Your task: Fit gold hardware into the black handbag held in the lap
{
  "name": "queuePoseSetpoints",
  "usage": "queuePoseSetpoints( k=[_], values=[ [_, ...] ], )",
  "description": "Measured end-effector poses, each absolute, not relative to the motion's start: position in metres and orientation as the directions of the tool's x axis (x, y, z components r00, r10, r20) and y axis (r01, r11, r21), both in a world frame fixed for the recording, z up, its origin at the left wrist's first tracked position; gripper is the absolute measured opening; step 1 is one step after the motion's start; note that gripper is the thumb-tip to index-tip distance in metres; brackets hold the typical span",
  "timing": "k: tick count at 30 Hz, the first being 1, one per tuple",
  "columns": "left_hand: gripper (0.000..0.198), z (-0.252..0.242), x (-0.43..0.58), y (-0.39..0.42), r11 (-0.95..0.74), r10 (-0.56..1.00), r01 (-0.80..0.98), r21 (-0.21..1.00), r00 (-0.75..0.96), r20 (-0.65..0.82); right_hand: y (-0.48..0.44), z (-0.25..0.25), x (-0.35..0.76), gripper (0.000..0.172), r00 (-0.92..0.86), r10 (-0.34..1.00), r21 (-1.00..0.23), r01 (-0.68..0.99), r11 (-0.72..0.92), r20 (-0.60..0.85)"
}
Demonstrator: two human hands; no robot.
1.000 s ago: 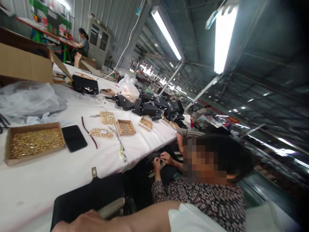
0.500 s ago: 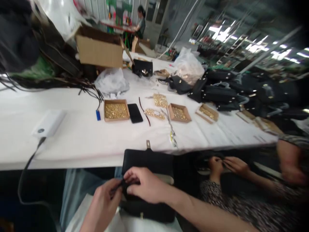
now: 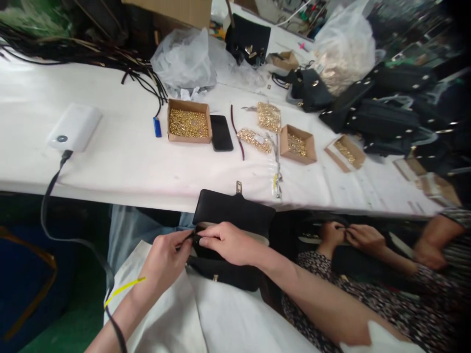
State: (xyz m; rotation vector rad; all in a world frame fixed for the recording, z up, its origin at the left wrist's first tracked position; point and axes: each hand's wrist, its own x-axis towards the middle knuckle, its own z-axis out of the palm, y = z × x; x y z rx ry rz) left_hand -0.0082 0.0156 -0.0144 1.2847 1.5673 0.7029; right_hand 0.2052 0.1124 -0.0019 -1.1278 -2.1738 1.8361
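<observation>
A black handbag [image 3: 235, 208] lies on my lap against the table edge, its flap folded back towards the table and a metal clasp piece [image 3: 239, 187] at the flap's tip. My left hand [image 3: 167, 255] pinches dark material at the bag's left side from outside. My right hand [image 3: 226, 242] reaches over the opening, with thumb and fingers closed on the same side edge. The two hands' fingertips almost meet there. What exactly lies between them is too small and dark to make out. A small gold fitting [image 3: 215, 278] shows on the bag's front.
On the white table [image 3: 121, 166] stand small cardboard boxes of gold hardware [image 3: 189, 122], a phone [image 3: 222, 133], a power bank [image 3: 75, 128] with a cable and a blue lighter [image 3: 157, 127]. Black bags [image 3: 386, 120] are piled right. A co-worker's hands [image 3: 353, 238] work close on my right.
The view has tilted down, so the table and bag sit higher in the picture. Both hands stay at the bag's left side, holding much as before.
</observation>
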Motion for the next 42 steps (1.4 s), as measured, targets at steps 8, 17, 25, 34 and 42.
queuePoseSetpoints(
  k=[8, 17, 25, 34, 42],
  values=[
    [0.048, -0.009, -0.005, 0.014, 0.261, 0.946, 0.495, 0.829, 0.040, -0.322, 0.108, -0.002, 0.197, 0.024, -0.675, 0.666, -0.870, 0.486, 0.079, -0.316],
    [0.067, 0.007, -0.011, 0.001, 0.378, 0.893, 0.429, 0.820, 0.063, -0.445, 0.104, 0.001, 0.195, 0.024, -0.689, 0.681, -0.870, 0.468, 0.157, -0.248],
    [0.058, 0.002, -0.011, 0.009, 0.303, 0.932, 0.369, 0.879, 0.078, -0.354, 0.108, -0.005, 0.193, 0.022, -0.701, 0.678, -0.849, 0.480, 0.220, -0.221],
    [0.051, -0.005, -0.011, 0.009, 0.332, 0.928, 0.383, 0.862, 0.031, -0.371, 0.106, -0.006, 0.192, 0.023, -0.724, 0.660, -0.752, 0.545, 0.372, -0.199],
    [0.046, -0.009, -0.016, 0.011, 0.339, 0.929, 0.370, 0.865, 0.015, -0.370, 0.103, -0.005, 0.185, 0.020, -0.780, 0.615, -0.519, 0.574, 0.633, -0.113]
  ],
)
